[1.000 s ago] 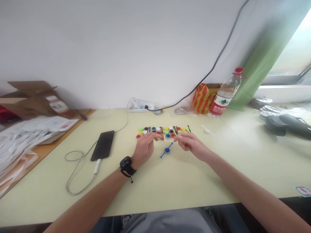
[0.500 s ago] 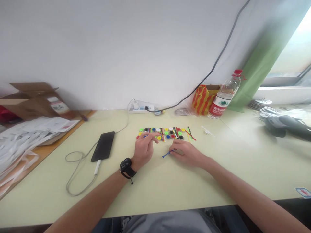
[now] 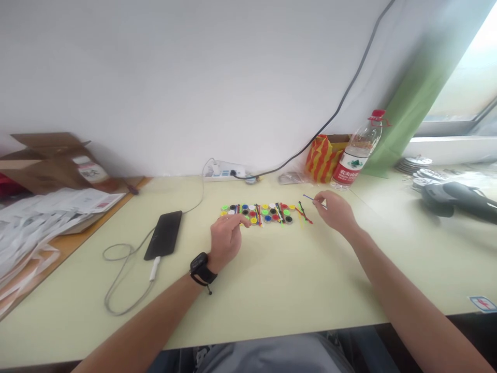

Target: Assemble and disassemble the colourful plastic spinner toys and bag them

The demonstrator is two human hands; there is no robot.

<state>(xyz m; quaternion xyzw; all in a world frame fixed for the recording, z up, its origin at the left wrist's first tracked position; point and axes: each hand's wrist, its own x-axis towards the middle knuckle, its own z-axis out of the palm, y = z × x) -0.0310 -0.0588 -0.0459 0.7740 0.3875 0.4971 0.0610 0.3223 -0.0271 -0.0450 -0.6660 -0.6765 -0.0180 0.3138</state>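
Several small round discs in green, black, blue, white, red and yellow lie in rows on the pale table [image 3: 272, 290], with thin coloured sticks [image 3: 259, 214] laid between groups of them. My left hand [image 3: 226, 238] rests at the front left of the rows, fingers apart, index finger reaching toward a yellow disc [image 3: 253, 220]; it covers some discs. To the right of the rows, my right hand [image 3: 334, 210] pinches a thin blue stick [image 3: 308, 197]. Below its tip, green and red sticks [image 3: 305, 213] lie crossed on the table.
A black phone [image 3: 163, 235] with a cable lies at left, near white packets [image 3: 77, 207] and a cardboard box [image 3: 46, 160]. Behind are a power strip [image 3: 223, 172], a striped bag [image 3: 324, 158] and a bottle [image 3: 355, 155]. A dark handheld device [image 3: 458, 199] is at right.
My right hand has moved right and away from me, carrying the blue stick from in front of the discs to beyond their right end. My left hand has shifted slightly left.
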